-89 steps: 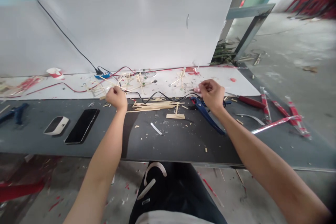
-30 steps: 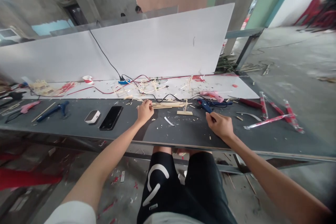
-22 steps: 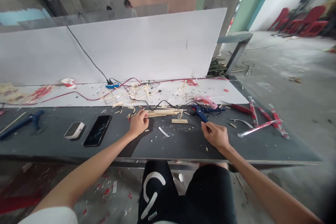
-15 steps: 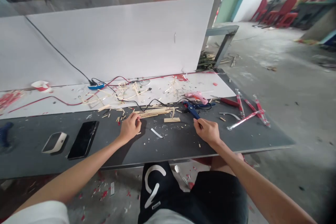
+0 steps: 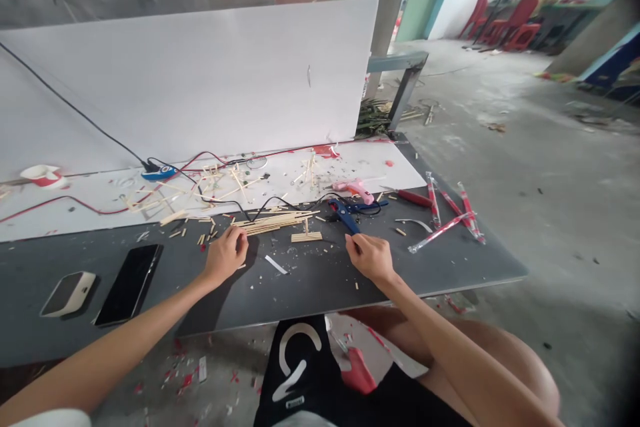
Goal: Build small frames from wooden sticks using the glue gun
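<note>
My left hand (image 5: 226, 255) rests on the dark table with its fingers curled, at the left end of a bundle of thin wooden sticks (image 5: 273, 222). Whether it pinches anything is hidden. My right hand (image 5: 371, 255) is also curled, just below the handle of a blue cutter tool (image 5: 344, 215); what is inside its fingers does not show. Between the hands lie a small flat piece of joined sticks (image 5: 307, 237) with one stick standing out of it, and a white strip (image 5: 277, 265). A pink glue gun (image 5: 354, 189) lies behind the blue tool.
A black phone (image 5: 129, 285) and a pale device (image 5: 69, 294) lie at the left. Stick frames (image 5: 220, 181) and wires cover the white board. At the right are a red-handled tool (image 5: 414, 197) and wrapped red sticks (image 5: 445, 230). A white panel (image 5: 200, 80) stands behind.
The view has turned right, so the table and tools appear further left. Both hands stay curled near the same things. My right knee now shows below the table.
</note>
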The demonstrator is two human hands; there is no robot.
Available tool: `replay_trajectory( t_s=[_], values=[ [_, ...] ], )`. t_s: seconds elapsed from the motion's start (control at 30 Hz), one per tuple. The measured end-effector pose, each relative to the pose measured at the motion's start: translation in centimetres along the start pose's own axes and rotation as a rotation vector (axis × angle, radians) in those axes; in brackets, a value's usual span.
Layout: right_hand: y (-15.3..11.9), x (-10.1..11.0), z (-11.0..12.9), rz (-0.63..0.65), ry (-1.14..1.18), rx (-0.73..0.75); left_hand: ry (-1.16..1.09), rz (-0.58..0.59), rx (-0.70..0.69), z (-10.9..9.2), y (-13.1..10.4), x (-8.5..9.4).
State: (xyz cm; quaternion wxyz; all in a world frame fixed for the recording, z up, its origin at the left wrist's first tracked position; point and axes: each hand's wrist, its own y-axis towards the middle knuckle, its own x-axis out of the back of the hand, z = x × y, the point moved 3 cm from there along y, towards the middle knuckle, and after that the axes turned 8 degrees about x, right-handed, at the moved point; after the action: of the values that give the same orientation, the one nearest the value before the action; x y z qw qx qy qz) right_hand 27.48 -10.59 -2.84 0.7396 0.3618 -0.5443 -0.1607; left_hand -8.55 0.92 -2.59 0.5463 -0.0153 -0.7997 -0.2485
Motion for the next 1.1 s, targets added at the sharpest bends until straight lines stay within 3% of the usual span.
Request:
replay_trajectory(
  t_s=[0.17,0.27,0.37,0.47,0.53,0.63,0.73,1.1],
  values=[
    [-0.5,0.6,0.4,0.014,0.111,0.061,0.053,0.017,0.045,0.0,0.2,-0.2],
    [0.7,1.0,1.1,-0.017,0.267,0.096,0.055,0.032,0.048,0.0,0.5,-0.4],
    [4.8,0.6,1.8,-0.112,0.496,0.022,0.033,0.044,0.052,0.1,0.7,-0.5],
    [9.7,-1.0,2.1,-0.26,0.665,-0.217,0.025,0.05,0.087,0.0,0.7,-0.5],
    [11.4,-2.3,2.3,-0.335,0.751,-0.283,0.036,0.057,0.112,-0.2,0.7,-0.5],
    [11.0,-3.7,2.2,-0.336,0.808,-0.287,0.055,0.084,0.144,-0.4,0.7,-0.5],
    [9.6,-4.0,2.3,-0.216,0.782,-0.093,0.099,0.086,0.159,-0.4,0.6,-0.7],
    [9.0,-4.8,2.3,-0.156,0.633,-0.032,0.119,-0.018,0.172,0.3,0.6,-1.2]
  ],
)
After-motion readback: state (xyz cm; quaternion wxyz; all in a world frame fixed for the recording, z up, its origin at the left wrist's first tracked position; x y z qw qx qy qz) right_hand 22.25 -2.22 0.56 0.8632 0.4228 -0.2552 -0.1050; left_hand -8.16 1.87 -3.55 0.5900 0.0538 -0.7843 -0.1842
